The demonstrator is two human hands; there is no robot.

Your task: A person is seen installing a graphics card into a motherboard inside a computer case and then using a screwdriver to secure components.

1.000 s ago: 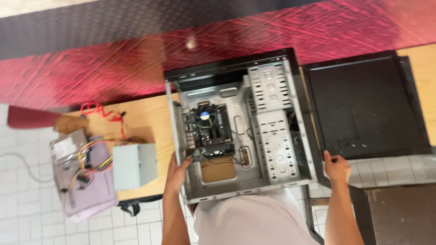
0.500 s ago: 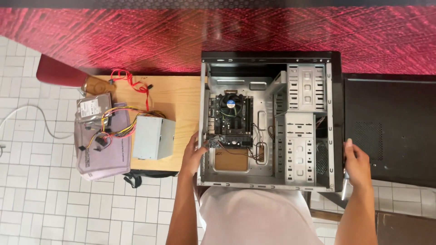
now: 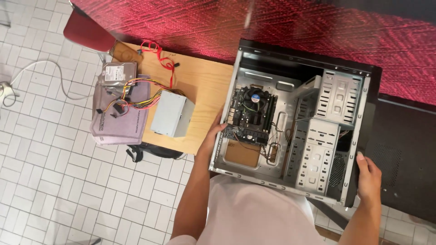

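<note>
An open grey computer case lies on its side on the wooden table, its inside facing up. A motherboard with a round cooler fan sits in it, beside perforated metal drive cages. My left hand grips the case's left edge, next to the motherboard. On the opposite side, my right hand holds the black front end of the case at the lower right.
A grey power supply box with coloured wires lies left of the case, by a hard drive, red cables and a purple-grey pad. A black panel lies at right. A red patterned surface runs behind; white tiled floor below.
The view has shifted so the case and table sit further right and lower in frame. Both hands keep hold of the case sides.
</note>
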